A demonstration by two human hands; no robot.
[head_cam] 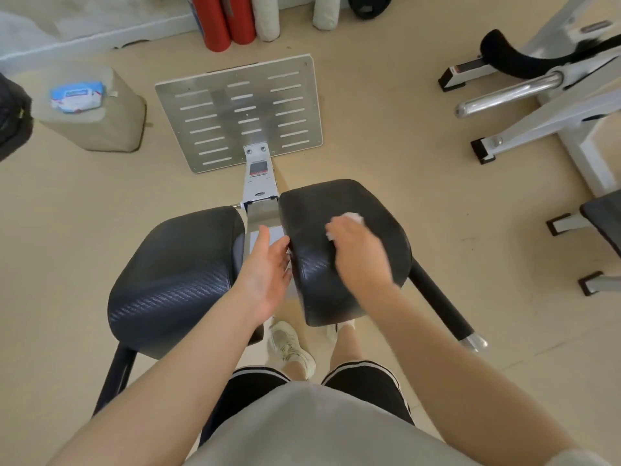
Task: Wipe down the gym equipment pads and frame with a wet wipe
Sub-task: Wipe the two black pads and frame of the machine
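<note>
While both hands sit on the right pad (356, 210):
Right hand (359, 250): squeezing white wipe (353, 217).
Left hand (265, 267): open, flat.
Wipe pack (78, 95): on grey block (100, 126).

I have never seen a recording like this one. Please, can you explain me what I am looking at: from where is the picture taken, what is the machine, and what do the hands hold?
There is one picture, taken by a camera worn on a person's head, looking down at their own arms. Below stands a gym machine with two black pads and a slotted metal footplate on the floor. The right hand presses a white wet wipe on the right pad. The left hand is open and empty, its fingers at that pad's inner edge. The left pad is untouched now. A pack of wipes lies on a beige stool at far left.
</note>
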